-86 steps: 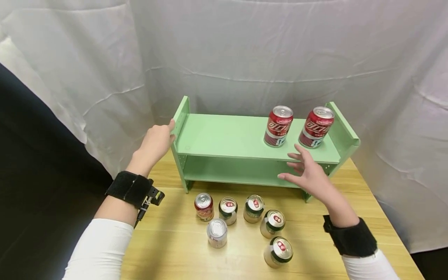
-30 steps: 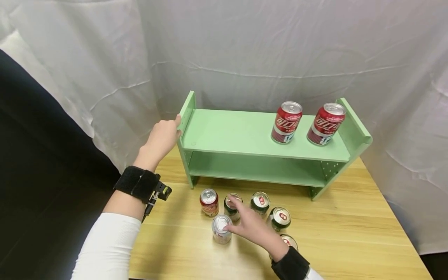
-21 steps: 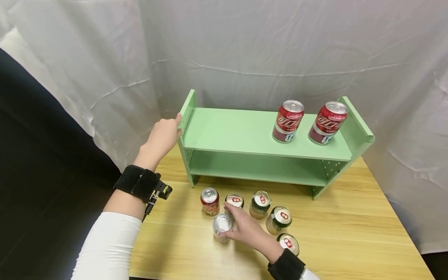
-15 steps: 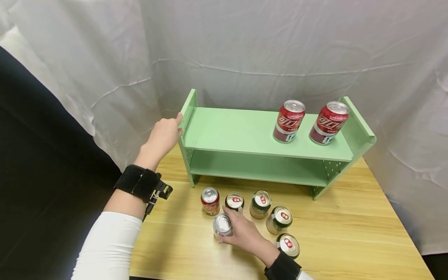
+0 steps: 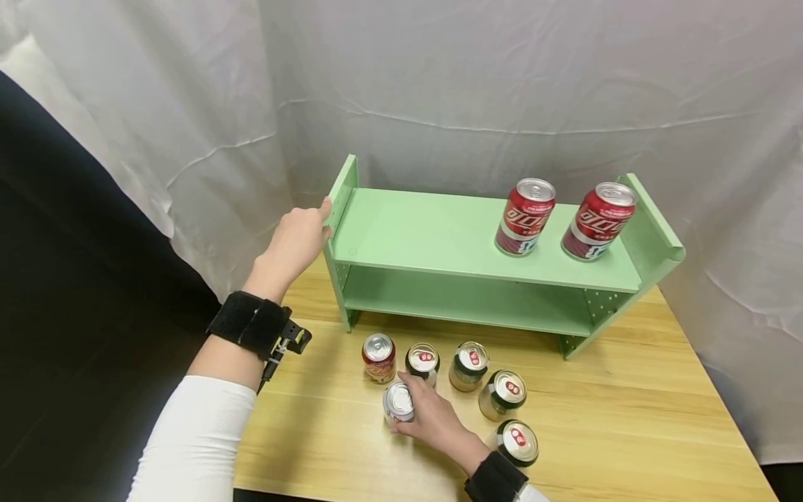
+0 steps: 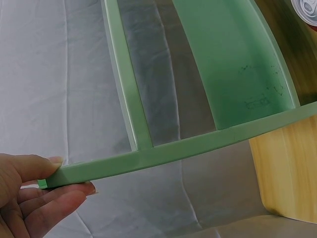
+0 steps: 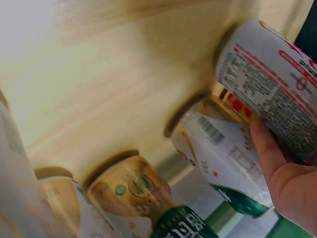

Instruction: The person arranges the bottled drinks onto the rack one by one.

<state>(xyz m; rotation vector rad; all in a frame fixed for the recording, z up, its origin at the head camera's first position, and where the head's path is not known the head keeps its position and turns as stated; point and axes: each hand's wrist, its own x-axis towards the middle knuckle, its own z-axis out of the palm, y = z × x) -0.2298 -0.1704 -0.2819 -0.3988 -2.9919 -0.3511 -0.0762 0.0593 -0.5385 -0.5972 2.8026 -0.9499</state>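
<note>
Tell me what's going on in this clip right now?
A person's left hand holds the end panel of a green shelf. The right hand grips a white can on the wooden table, amid five other cans. Two red cans stand on the shelf's top board.

silver can (image 5: 399, 403): body mostly covered by the right hand (image 5: 433, 422); its print is blurred in the right wrist view.
right hand: in the right wrist view cut off at 4 o'clock, one finger showing.
left hand (image 6: 29, 196): cut off at 8 o'clock.
green shelf (image 5: 477, 244): lower tier's back in shadow.
can labels: too small to read from the head view.
</note>
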